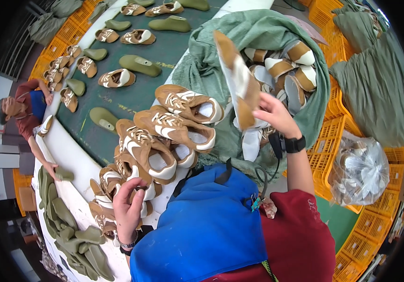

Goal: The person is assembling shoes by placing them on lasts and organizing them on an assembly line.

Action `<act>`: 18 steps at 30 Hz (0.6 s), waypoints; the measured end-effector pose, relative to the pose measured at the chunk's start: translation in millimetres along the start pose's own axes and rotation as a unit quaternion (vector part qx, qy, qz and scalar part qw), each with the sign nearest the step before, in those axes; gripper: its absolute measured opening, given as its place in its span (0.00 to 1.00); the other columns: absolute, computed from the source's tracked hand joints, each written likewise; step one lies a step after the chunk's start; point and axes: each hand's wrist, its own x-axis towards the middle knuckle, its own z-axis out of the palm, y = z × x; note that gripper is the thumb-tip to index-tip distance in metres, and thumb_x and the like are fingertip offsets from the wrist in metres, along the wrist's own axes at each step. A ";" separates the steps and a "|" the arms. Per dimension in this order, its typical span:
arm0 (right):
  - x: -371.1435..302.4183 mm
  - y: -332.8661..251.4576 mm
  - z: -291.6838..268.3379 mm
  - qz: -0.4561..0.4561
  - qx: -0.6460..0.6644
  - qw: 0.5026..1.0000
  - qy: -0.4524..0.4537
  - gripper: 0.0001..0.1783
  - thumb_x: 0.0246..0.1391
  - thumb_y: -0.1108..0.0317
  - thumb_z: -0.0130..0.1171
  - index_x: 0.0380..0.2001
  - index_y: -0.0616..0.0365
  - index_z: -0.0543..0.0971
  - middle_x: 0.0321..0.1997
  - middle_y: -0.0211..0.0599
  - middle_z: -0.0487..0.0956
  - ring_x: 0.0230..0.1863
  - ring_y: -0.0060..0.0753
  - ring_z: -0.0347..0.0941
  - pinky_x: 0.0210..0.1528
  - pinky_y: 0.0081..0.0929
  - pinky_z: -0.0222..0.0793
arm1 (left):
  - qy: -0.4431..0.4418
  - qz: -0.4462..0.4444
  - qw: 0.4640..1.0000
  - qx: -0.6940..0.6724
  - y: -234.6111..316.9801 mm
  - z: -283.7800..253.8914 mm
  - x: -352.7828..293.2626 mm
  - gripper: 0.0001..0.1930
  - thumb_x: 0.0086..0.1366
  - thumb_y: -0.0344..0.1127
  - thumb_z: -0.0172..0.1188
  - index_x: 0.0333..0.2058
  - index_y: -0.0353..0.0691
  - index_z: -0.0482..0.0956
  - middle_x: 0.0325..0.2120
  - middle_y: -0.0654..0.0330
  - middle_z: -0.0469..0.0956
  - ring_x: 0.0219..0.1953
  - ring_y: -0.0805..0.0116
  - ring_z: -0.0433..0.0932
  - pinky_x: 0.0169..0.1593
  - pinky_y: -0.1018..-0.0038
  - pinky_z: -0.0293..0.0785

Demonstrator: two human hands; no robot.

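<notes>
Worktop (pixel 169 47): green, white-edged. Green cloth (pixel 206 51): beside it, opened around brown-and-white shoe pieces (pixel 277 68). Shoe pile (pixel 171 124): brown, white-striped, on the worktop's near part. Clear plastic bag (pixel 359 171): filled, far right. Foot moulds (pixel 138 65): olive, some set out among single shoes, others heaped lower left. Raised shoe piece (pixel 242 89): brown and white, tilted, above the cloth, grasped by the right hand (pixel 274 113). Left hand (pixel 127 207): fingers curled, at the shoe pile; cannot tell whether gripping.
</notes>
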 end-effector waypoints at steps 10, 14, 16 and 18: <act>78.7 -10.6 101.2 -0.246 -0.406 0.857 -0.201 0.15 0.44 0.64 0.60 0.36 0.59 0.77 0.35 0.45 0.78 0.39 0.45 0.73 0.41 0.35 0.69 | 0.022 -0.006 0.999 0.048 -6.6 -9.5 -16.8 0.13 0.58 0.24 0.52 0.42 0.32 0.73 0.35 0.59 0.77 0.33 0.74 0.73 0.39 0.79 0.69; 103.3 18.9 47.6 -0.112 -0.185 0.975 0.052 0.14 0.48 0.65 0.55 0.36 0.62 0.78 0.33 0.47 0.78 0.35 0.36 0.75 0.39 0.28 0.70 | 0.055 -0.041 0.998 0.011 -11.8 -14.2 -24.7 0.13 0.60 0.24 0.51 0.45 0.32 0.71 0.36 0.60 0.76 0.30 0.79 0.70 0.33 0.84 0.67; 109.8 69.1 -19.4 0.076 -0.328 0.940 0.053 0.15 0.47 0.65 0.53 0.36 0.64 0.77 0.32 0.51 0.78 0.33 0.40 0.76 0.38 0.29 0.71 | 0.066 -0.062 0.996 0.014 -7.3 -12.2 -22.5 0.13 0.61 0.26 0.52 0.44 0.31 0.71 0.36 0.59 0.76 0.33 0.77 0.72 0.36 0.82 0.68; 87.8 163.9 -88.0 0.227 -0.513 0.827 0.019 0.18 0.43 0.66 0.51 0.36 0.68 0.76 0.34 0.58 0.77 0.38 0.53 0.75 0.43 0.37 0.70 | 0.047 -0.055 0.997 0.039 -8.0 -12.1 -15.1 0.13 0.61 0.26 0.52 0.44 0.31 0.71 0.36 0.58 0.77 0.34 0.76 0.72 0.38 0.81 0.68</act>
